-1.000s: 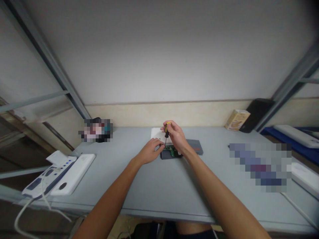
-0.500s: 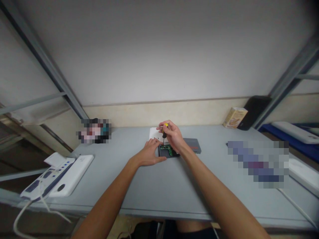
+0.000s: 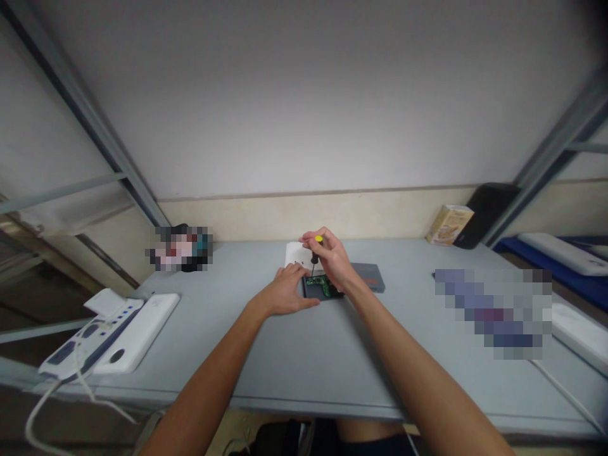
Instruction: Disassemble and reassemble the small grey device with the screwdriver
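My right hand (image 3: 331, 256) is closed around a screwdriver (image 3: 314, 256) with a yellow cap and a dark handle. Its thin shaft points down at a green circuit board (image 3: 325, 286), the tip near the board's upper left part. The board sits in a dark open casing (image 3: 314, 292) that lies flat. My left hand (image 3: 286, 291) holds this casing at its left end, thumb along the near edge and fingers at the far corner. My right hand and wrist hide part of the casing's right side.
White paper (image 3: 295, 252) with small dark bits lies behind the casing. A flat grey panel (image 3: 369, 277) is to the right. At the left stand a power strip (image 3: 95, 335) and a white slab (image 3: 142, 335). A yellow box (image 3: 448, 225) leans near a black object (image 3: 489, 212) at the back right.
The screwdriver has shifted very slightly, its tip a little to the right on the board. The left hand keeps its hold on the casing.
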`<action>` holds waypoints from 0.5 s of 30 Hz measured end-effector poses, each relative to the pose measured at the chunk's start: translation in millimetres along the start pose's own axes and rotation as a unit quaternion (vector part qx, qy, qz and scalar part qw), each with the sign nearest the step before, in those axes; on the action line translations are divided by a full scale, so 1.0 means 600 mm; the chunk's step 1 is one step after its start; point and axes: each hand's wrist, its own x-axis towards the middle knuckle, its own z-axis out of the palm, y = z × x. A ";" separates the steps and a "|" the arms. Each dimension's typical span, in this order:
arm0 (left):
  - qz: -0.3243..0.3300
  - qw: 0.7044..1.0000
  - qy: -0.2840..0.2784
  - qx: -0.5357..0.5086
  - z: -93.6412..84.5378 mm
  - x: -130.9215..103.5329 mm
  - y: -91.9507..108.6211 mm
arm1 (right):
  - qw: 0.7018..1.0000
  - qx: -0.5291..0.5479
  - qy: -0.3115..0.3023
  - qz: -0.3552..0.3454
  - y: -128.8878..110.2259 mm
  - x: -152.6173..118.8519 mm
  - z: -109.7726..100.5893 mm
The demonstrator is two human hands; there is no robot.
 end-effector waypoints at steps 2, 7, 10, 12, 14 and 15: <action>0.001 1.000 -0.001 -0.005 0.002 -0.001 -0.001 | 1.000 0.019 0.017 0.001 0.003 0.000 0.000; 0.010 0.999 -0.002 -0.030 -0.001 -0.003 -0.001 | 0.998 0.044 0.039 0.000 0.014 0.009 -0.006; 0.025 0.999 0.005 -0.046 -0.005 -0.001 -0.001 | 0.996 0.083 0.031 0.024 0.010 0.012 -0.014; 0.038 0.998 0.012 -0.056 -0.006 0.000 -0.002 | 0.995 0.084 0.035 0.032 0.005 0.010 -0.019; 0.044 0.997 0.017 -0.064 -0.005 0.002 -0.003 | 0.995 0.088 0.031 0.037 0.003 0.007 -0.020; 0.046 0.997 0.018 -0.067 -0.005 0.002 -0.004 | 0.995 0.088 0.029 0.038 0.003 0.006 -0.020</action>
